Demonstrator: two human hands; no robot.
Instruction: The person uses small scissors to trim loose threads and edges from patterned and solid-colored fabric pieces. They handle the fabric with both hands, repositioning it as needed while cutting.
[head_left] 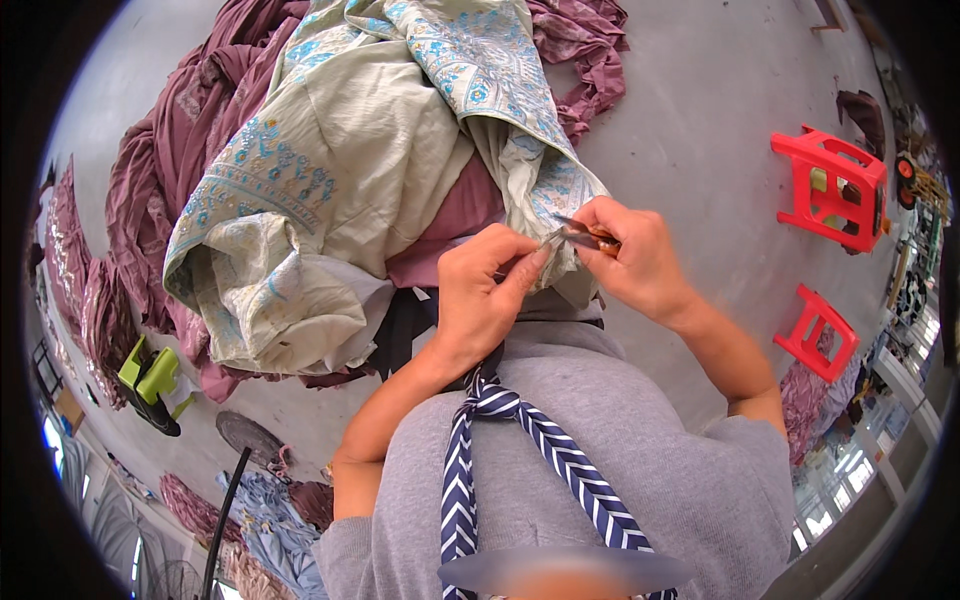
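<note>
Across my lap and in front of me spreads a pale green cloth (365,140) with blue floral borders. My left hand (482,290) is closed, thumb and forefinger pinching the cloth's narrow edge. Close on its right, my right hand (640,262) is wrapped round small dark thread snips (592,239). Their pointed blades reach the pinched edge, between the two hands. Whether a thread lies between the blades is too small to make out. Part of a mauve cloth (455,220) shows beneath the green one.
Mauve cloth heaps (165,190) lie on the grey floor at the left. Two red plastic stools (790,180) are at the right. A lime green stool (155,375) stands at the left, near a round dark base (248,437) with a black pole (225,510).
</note>
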